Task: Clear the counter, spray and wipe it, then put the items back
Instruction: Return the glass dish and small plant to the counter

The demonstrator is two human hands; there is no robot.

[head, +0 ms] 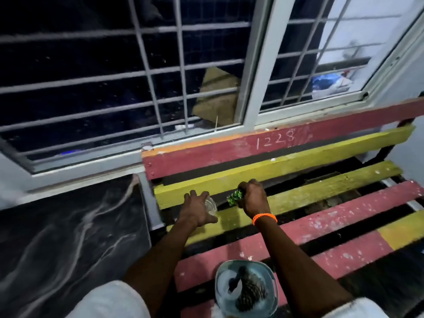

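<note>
A: Where are the hands?

B: Both reach out over the slatted bench [298,198], the tabletop of red and yellow planks under the barred window [137,76]. The left hand [197,211] lies over a small clear glass jar [211,204], fingers spread and fairly straight across its top. Most of the jar is hidden under the palm, so I cannot tell whether the grip has closed on it or only touches it.

A: And the right?

B: The right hand [253,198], with an orange bracelet [265,218] at the wrist, has its grip clenched round a small green leafy bunch [235,196]. Only the leaves poke out on the thumb side; whatever is below them is covered by the fingers.

A: Anything nearer?

B: A round grey-blue bowl [246,288] sits on a red plank close to the body, between the forearms. Something dark and textured lies in it beside a white patch, too blurred to name. The right forearm covers part of its rim.

A: The counter?

B: A dark marbled counter [68,237] lies to the left of the bench, cut off by the frame edge.
</note>
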